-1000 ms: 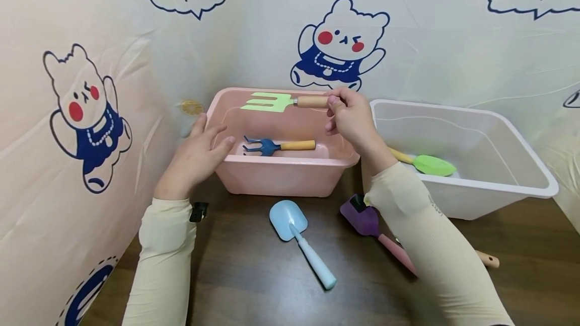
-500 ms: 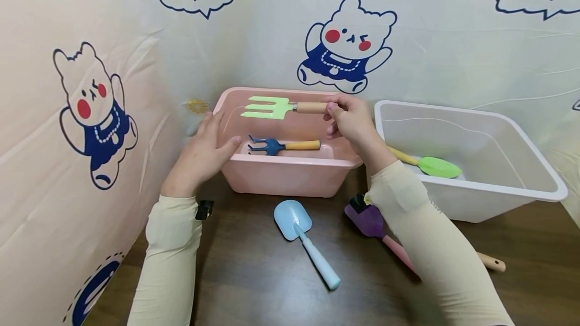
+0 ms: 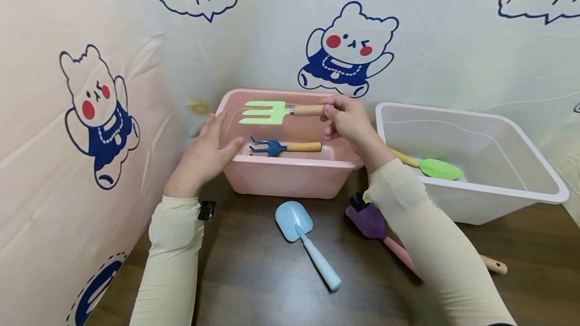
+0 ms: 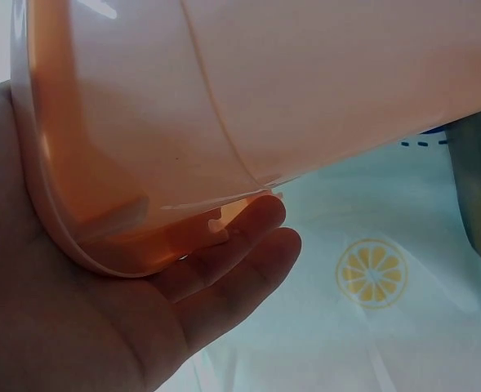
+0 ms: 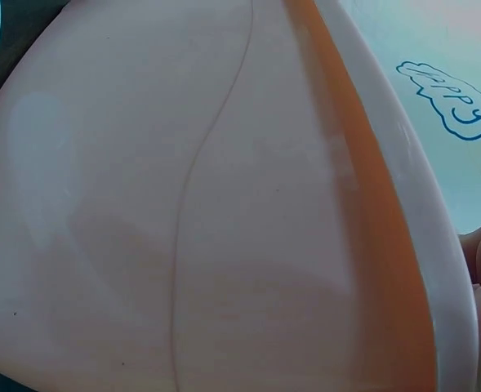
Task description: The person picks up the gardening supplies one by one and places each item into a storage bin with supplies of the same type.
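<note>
My right hand [image 3: 346, 117] pinches the light wooden handle of a pale green hand fork [image 3: 267, 113], held level over the pink bin [image 3: 281, 177] with its tines to the left. Down in the bin lies a blue three-pronged hand rake [image 3: 285, 147] with a yellowish wooden handle. My left hand [image 3: 201, 152] grips the bin's front left corner, thumb over the rim. In the left wrist view its fingers [image 4: 240, 282] reach under the rim along the outer wall. The right wrist view is filled mostly by the bin's outer wall [image 5: 224, 204], hiding the fork.
A white bin [image 3: 494, 195] stands at the right with a green trowel [image 3: 439, 168] inside. On the brown table [image 3: 254, 275] lie a light blue shovel [image 3: 308, 245] and a purple trowel [image 3: 369, 223], partly under my right arm. A wooden handle end [image 3: 496, 264] shows beyond that arm.
The green fork has come down slightly towards the bin's front, its blade turned flatter to view. My left fingers have drawn closer together at the rim. The view has shifted a little.
</note>
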### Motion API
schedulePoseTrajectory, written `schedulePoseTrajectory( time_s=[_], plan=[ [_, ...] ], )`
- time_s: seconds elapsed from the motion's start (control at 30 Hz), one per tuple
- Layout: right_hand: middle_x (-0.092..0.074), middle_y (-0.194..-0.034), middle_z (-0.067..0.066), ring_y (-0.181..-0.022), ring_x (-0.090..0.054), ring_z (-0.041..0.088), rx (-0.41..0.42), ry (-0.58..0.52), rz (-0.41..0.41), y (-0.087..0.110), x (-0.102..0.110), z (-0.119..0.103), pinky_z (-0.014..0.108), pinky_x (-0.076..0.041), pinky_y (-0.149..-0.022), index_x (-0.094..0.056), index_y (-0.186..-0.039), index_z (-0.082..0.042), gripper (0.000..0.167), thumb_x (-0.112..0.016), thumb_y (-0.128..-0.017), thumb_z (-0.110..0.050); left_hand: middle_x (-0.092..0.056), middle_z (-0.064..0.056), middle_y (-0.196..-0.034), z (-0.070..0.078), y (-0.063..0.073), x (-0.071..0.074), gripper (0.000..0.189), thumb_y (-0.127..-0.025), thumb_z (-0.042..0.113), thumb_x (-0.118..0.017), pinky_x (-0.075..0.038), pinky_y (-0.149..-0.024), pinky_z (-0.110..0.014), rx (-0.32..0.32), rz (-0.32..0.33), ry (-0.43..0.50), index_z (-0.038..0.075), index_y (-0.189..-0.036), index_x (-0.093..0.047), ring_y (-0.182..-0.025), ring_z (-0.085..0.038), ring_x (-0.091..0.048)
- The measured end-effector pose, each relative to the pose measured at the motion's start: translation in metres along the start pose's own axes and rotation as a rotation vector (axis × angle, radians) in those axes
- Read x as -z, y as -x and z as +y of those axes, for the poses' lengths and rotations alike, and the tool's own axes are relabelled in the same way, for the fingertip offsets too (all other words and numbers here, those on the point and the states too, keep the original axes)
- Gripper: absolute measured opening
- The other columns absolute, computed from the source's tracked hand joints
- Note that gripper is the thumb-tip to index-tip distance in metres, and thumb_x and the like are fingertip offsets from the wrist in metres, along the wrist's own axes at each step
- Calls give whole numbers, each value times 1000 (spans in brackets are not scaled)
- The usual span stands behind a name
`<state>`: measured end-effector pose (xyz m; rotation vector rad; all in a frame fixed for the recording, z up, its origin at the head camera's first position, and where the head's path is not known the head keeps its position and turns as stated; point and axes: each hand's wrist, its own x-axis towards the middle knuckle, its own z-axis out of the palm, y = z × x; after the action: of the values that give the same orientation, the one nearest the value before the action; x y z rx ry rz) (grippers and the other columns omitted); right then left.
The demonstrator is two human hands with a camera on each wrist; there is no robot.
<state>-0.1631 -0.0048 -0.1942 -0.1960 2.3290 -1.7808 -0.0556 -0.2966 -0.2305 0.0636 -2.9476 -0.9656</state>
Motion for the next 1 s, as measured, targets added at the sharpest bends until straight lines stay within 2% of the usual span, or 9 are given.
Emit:
schedulePoseTrajectory(
  time_s=[0.3, 0.47, 0.77, 1.0],
  plan=[
    [-61, -102, 16, -55, -56, 19, -11, 1, -34, -6, -4, 1, 31, -58, -60, -67, -128, -9, 27, -52, -106, -12, 2, -19, -167, 0, 1, 0, 85, -101, 58, -47, -20, -112, -68, -5, 0, 2, 19, -164, -6, -146, -51, -20],
    [-62, -105, 17, -56, -57, 19, -30, 7, -37, -11, -4, 1, 31, -58, -62, -68, -125, -11, 24, -52, -107, -13, 1, -19, -167, 2, 1, -1, 84, -101, 58, -47, -21, -111, -68, 0, 6, 1, 18, -164, -8, -145, -51, -21],
    [-62, -105, 16, -56, -57, 19, -60, 1, -20, -17, -6, -1, 31, -59, -63, -67, -123, -12, 22, -52, -107, -14, 0, -19, -167, 3, -1, -4, 80, -101, 56, -47, -23, -111, -68, -8, 13, 1, 24, -164, -9, -143, -51, -25],
    [-60, -105, 16, -57, -58, 19, -80, 0, -16, -19, -9, -1, 32, -59, -65, -66, -121, -12, 21, -52, -107, -15, 0, -18, -167, 0, -2, -4, 81, -101, 57, -47, -23, -111, -68, -8, 10, 0, 23, -164, -10, -144, -51, -24]
  ],
)
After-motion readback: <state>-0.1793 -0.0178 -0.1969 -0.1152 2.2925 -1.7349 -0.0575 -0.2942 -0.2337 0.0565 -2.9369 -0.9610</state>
